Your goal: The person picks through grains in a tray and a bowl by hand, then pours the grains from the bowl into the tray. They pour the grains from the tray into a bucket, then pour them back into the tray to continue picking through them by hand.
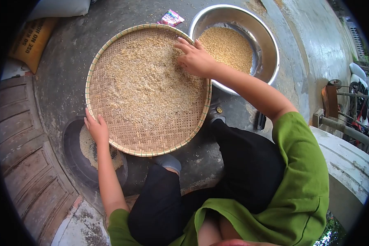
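A round woven bamboo winnowing basket point(147, 139) takes up the middle of the head view. Pale unhusked grain point(139, 82) is spread over most of it, thinning out toward the near rim. My left hand point(97, 128) holds the basket's rim at the lower left. On the upper right side, my right hand point(196, 60) touches the grain with its fingers apart and partly bent. Just beyond it stands a wide metal basin point(266, 53) holding golden grain point(227, 47). A dark basin point(76, 153) with more grain sits partly hidden beneath my left forearm.
A small pink packet point(171, 18) lies on the concrete floor behind the basket. Sacks point(35, 43) lean at the upper left, above a wooden panelled door point(33, 160). My legs are bent in front of the basket. Metal bars and other items stand at the right.
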`<state>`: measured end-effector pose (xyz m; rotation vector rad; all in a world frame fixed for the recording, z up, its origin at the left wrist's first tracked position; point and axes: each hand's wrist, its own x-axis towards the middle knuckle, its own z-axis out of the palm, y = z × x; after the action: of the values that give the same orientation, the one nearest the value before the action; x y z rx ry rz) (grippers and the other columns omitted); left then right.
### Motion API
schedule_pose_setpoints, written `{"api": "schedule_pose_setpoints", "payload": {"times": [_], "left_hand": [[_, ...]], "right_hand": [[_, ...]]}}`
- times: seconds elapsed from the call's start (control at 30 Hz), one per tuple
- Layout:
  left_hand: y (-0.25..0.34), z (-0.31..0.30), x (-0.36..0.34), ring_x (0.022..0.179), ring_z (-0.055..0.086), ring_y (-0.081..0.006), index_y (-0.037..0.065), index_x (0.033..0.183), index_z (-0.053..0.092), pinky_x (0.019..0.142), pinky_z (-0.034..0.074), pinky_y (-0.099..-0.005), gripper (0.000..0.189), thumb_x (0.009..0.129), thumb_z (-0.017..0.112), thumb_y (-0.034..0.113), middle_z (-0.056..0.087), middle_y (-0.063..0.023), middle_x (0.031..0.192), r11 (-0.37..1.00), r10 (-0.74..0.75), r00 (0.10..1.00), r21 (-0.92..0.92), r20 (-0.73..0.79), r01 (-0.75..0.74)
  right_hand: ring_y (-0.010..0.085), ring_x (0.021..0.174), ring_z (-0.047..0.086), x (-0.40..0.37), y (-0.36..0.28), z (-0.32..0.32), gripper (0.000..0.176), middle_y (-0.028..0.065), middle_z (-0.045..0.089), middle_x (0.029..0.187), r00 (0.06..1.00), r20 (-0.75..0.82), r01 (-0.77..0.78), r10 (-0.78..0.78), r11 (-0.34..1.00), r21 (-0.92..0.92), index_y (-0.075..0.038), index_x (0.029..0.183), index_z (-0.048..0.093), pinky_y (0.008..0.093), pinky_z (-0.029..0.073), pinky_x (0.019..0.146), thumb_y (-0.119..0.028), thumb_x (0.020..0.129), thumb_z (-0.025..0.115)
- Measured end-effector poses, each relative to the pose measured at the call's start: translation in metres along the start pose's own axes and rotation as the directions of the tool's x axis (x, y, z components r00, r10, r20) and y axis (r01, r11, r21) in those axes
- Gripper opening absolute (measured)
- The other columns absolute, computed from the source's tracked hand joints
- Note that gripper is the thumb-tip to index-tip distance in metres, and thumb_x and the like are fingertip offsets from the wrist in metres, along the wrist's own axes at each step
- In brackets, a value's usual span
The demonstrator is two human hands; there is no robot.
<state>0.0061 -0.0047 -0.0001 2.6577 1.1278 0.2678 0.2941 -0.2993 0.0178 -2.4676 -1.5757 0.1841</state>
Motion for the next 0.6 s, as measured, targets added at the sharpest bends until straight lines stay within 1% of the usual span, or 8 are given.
{"api": "schedule_pose_setpoints", "payload": {"times": [0.1, 0.3, 0.37, 0.4, 0.47, 0.6], "left_hand": [[0.000, 0.000, 0.000, 0.124, 0.025, -0.0422, 0.005, 0.135, 0.023, 0.102, 0.023, -0.0437, 0.056, 0.086, 0.046, 0.019, 0.039, -0.0220, 0.128, 1.000, -0.003, 1.000, 0.003, -0.001, 0.003], [-0.001, 0.000, 0.000, 0.124, 0.025, -0.0421, 0.005, 0.135, 0.023, 0.102, 0.023, -0.0437, 0.056, 0.086, 0.046, 0.019, 0.039, -0.0217, 0.129, 1.000, -0.001, 1.000, 0.001, 0.002, 0.001], [-0.002, 0.001, 0.000, 0.125, 0.025, -0.0421, 0.005, 0.135, 0.023, 0.102, 0.023, -0.0436, 0.056, 0.086, 0.046, 0.019, 0.039, -0.0216, 0.129, 1.000, 0.001, 1.000, -0.002, 0.001, -0.001], [-0.002, 0.001, 0.000, 0.125, 0.025, -0.0421, 0.005, 0.135, 0.023, 0.102, 0.023, -0.0437, 0.056, 0.086, 0.046, 0.019, 0.039, -0.0217, 0.129, 1.000, 0.007, 1.000, 0.001, 0.000, -0.007], [-0.003, 0.002, 0.000, 0.125, 0.025, -0.0421, 0.005, 0.135, 0.023, 0.102, 0.023, -0.0437, 0.056, 0.086, 0.046, 0.019, 0.039, -0.0218, 0.129, 1.000, 0.011, 1.000, 0.003, -0.002, -0.011], [-0.001, 0.001, 0.000, 0.125, 0.025, -0.0415, 0.006, 0.135, 0.023, 0.102, 0.023, -0.0433, 0.056, 0.086, 0.046, 0.019, 0.039, -0.0214, 0.129, 1.000, -0.002, 1.000, 0.013, 0.003, 0.002]], "right_hand": [[0.0275, 0.132, 0.017, 0.000, 0.000, 0.000, 0.015, 0.0123, 0.034, 0.133, 1.000, 0.020, 0.001, 0.000, 1.000, -0.021, -0.009, 0.089, 0.062, 0.0613, 0.019, 0.099, -0.016, 0.078, 0.053], [0.0281, 0.132, 0.017, -0.003, 0.001, -0.007, 0.011, 0.0128, 0.036, 0.132, 1.000, 0.007, 0.001, -0.001, 0.999, 0.054, -0.010, 0.084, 0.060, 0.0615, 0.021, 0.099, -0.015, 0.079, 0.052], [0.0295, 0.132, 0.019, -0.007, 0.003, -0.014, 0.005, 0.0135, 0.034, 0.133, 0.999, -0.003, -0.043, 0.044, 0.993, 0.112, -0.010, 0.078, 0.057, 0.0583, 0.021, 0.101, -0.014, 0.078, 0.055], [0.0295, 0.132, 0.019, -0.009, 0.004, -0.019, 0.005, 0.0135, 0.034, 0.133, 0.999, -0.002, -0.041, 0.042, 0.993, 0.111, -0.010, 0.078, 0.057, 0.0583, 0.021, 0.101, -0.014, 0.078, 0.055], [0.0320, 0.131, 0.021, -0.012, 0.006, -0.027, 0.006, 0.0146, 0.034, 0.132, 0.996, 0.013, -0.089, 0.088, 0.973, 0.214, -0.010, 0.079, 0.057, 0.0584, 0.022, 0.100, -0.016, 0.077, 0.057], [0.0330, 0.130, 0.020, -0.015, 0.012, -0.025, 0.008, 0.0151, 0.035, 0.132, 0.991, 0.064, -0.130, 0.119, 0.968, 0.213, -0.009, 0.080, 0.057, 0.0570, 0.022, 0.101, -0.016, 0.076, 0.058]]}}
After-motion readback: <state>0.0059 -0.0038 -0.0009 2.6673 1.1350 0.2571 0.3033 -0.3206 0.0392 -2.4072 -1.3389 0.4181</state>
